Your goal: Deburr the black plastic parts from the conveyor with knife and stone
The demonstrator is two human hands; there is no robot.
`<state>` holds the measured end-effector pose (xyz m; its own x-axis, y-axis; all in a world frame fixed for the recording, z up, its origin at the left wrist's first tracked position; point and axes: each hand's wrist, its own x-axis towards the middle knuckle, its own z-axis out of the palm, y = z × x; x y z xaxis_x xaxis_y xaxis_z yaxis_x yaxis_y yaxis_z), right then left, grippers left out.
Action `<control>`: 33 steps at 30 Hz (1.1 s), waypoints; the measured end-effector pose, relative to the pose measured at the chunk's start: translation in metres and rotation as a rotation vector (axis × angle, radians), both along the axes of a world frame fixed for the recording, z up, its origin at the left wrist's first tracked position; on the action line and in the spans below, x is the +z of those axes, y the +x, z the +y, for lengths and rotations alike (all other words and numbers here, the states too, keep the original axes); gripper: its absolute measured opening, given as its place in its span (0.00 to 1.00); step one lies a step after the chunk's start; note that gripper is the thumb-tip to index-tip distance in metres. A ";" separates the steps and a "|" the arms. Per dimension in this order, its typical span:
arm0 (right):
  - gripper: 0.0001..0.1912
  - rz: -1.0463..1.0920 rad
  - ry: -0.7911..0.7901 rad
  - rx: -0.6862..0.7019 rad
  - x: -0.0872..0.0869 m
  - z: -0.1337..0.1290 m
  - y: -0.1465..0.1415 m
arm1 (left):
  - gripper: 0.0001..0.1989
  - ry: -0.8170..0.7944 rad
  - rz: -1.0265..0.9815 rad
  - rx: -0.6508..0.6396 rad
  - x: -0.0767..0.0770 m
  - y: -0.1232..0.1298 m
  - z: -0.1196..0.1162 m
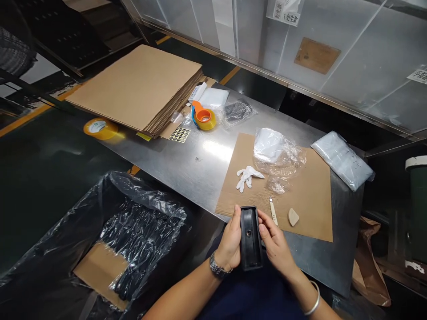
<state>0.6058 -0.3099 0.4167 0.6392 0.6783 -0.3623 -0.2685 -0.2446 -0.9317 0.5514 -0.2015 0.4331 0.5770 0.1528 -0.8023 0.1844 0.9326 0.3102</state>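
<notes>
Between my two hands is a black rectangular tray-like part [251, 244] with raised rims and a small hole in its floor. My left hand [231, 242] grips its left side, thumb along the rim. On the other side, my right hand [275, 242] holds the right edge with thumb and fingers. Just beyond, on a cardboard sheet [313, 191], lie a pale craft knife or tweezers-like tool marked A26 [273, 212], a small beige wedge-shaped block [293, 217] and a white glove [248, 177].
Clear plastic bags [276, 153] lie on the cardboard. A wrapped white pack [343, 160] rests at the right. Farther left are a tape dispenser [204, 118], a tape roll [100, 128] and stacked cardboard [140, 84]. A black-lined bin [147, 191] stands below left of the metal table [187, 166].
</notes>
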 end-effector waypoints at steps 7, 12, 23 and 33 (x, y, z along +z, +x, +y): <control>0.30 0.107 -0.118 0.214 -0.015 -0.010 -0.015 | 0.31 0.318 0.063 0.073 -0.033 0.007 0.013; 0.23 -0.150 -0.465 0.298 -0.072 -0.017 -0.011 | 0.28 0.619 0.093 -0.085 -0.097 0.021 0.013; 0.16 -0.626 -0.619 0.035 -0.134 0.009 0.097 | 0.19 0.921 0.068 -0.346 -0.198 0.076 0.003; 0.14 -0.738 -0.301 -0.210 -0.162 0.114 0.257 | 0.18 1.115 0.063 -0.410 -0.199 0.063 0.005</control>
<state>0.8626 -0.1956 0.2551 0.8867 0.4593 0.0536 0.3197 -0.5250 -0.7888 0.6149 -0.1967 0.2346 0.7099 0.5979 -0.3722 0.4500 0.0215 0.8928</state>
